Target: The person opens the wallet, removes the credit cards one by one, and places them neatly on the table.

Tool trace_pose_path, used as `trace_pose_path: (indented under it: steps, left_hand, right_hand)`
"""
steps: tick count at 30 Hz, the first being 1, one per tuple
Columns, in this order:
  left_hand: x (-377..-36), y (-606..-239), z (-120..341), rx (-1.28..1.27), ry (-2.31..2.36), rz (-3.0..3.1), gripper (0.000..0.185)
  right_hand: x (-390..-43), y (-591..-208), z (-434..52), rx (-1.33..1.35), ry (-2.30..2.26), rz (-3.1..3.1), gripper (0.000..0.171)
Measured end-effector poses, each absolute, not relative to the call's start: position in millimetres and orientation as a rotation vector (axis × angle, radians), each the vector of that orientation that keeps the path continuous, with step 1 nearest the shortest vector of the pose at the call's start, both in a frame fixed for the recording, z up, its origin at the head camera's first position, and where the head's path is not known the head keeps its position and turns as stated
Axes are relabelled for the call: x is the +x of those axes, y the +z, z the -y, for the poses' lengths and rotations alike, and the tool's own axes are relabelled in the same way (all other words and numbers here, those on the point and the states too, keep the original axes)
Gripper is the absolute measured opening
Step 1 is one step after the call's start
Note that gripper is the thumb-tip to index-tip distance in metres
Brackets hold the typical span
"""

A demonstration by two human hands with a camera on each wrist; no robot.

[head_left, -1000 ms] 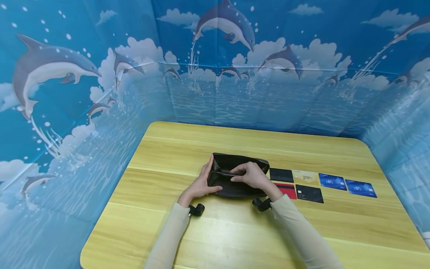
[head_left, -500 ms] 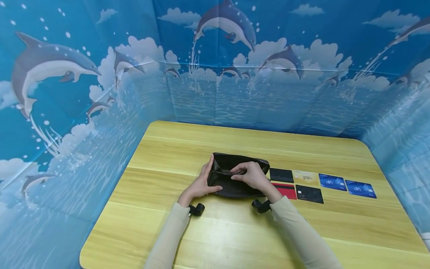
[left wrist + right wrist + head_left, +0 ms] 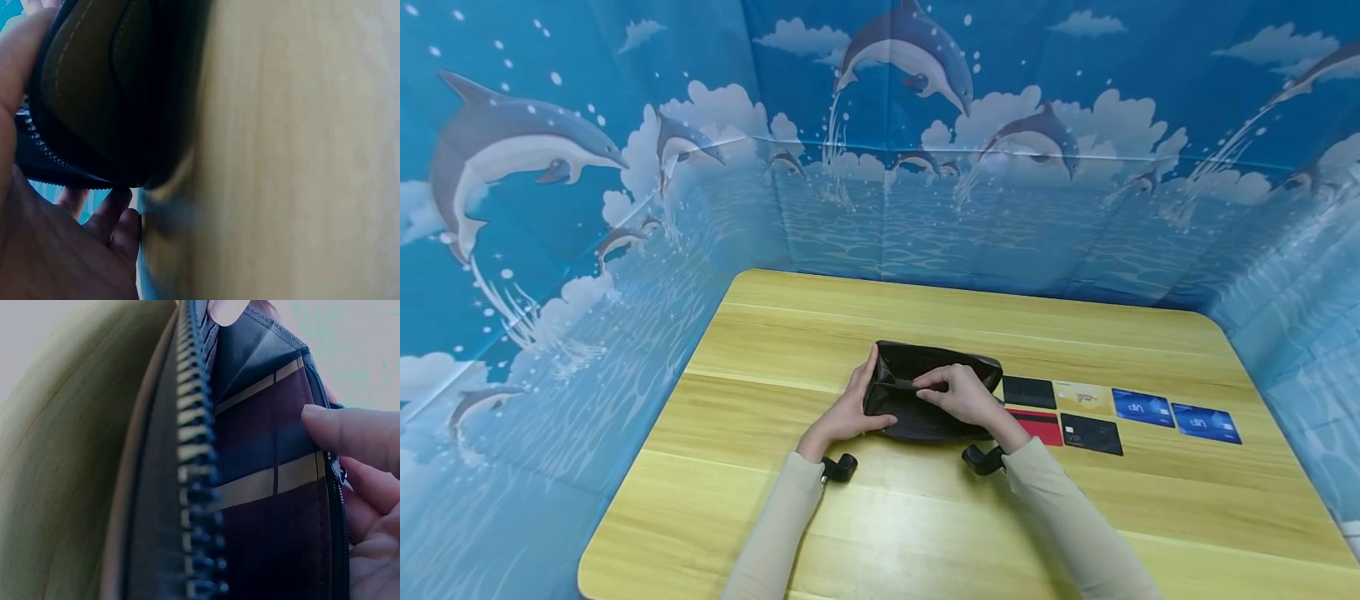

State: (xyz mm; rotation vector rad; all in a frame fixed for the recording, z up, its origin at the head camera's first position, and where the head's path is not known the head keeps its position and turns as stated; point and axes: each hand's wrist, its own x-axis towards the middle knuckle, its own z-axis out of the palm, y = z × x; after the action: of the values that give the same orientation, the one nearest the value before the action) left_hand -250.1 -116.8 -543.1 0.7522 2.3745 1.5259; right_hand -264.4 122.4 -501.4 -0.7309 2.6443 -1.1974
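A black zip-around wallet (image 3: 925,421) stands unzipped near the middle of the table, its mouth facing up. My left hand (image 3: 846,408) grips its left end, thumb on the near side and fingers along the far side. Metal zipper teeth (image 3: 40,137) show beside that hand in the left wrist view. Inside the mouth, my right hand (image 3: 962,396) pinches the top edge of the zipped inner pocket (image 3: 331,512) between thumb and fingers. Card slots (image 3: 250,487) with pale edges line that pocket. The tips of the right fingers are partly hidden behind it.
Right of the wallet lie several cards: a dark card (image 3: 1028,392), a gold card (image 3: 1084,397), two blue cards (image 3: 1142,407), a red card (image 3: 1037,427) and a black VIP card (image 3: 1091,435). A dolphin-print curtain (image 3: 880,217) hangs around the wooden table (image 3: 775,325).
My right thumb and fingers have drawn closer together on the inner pocket's edge. The wallet, my left hand and the cards keep their places.
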Motion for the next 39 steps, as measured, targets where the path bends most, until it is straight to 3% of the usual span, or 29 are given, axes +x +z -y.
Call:
trace_pose_path:
  steps: [7,20,26,29,39]
  left_hand:
    - [-263.3,-575.7,116.7,0.717,1.532,-2.411,0.114]
    - [-262.1,-570.8,117.4,0.716,1.538,-2.4,0.113]
    - [-256.5,-557.6,116.6,0.737,1.522,-2.392,0.113]
    - [-263.1,-574.1,116.9,0.725,1.529,-2.414,0.115]
    - [-261.7,-575.3,116.8,0.73,1.5,-2.405,0.114]
  right_hand:
    - [-264.1,-504.0,-122.2,-0.773,-1.195,-2.664,0.015]
    - [-269.0,-506.3,-128.5,-0.762,-1.196,-2.598,0.017]
    - [-272.2,-503.9,-132.0,-0.627,-1.27,-2.503,0.021]
    - [-272.3,-501.9,-132.1,-0.515,-1.317,-2.466,0.021]
    - [-274.2,-500.4,-130.8,-0.393,-1.254,-2.412,0.023]
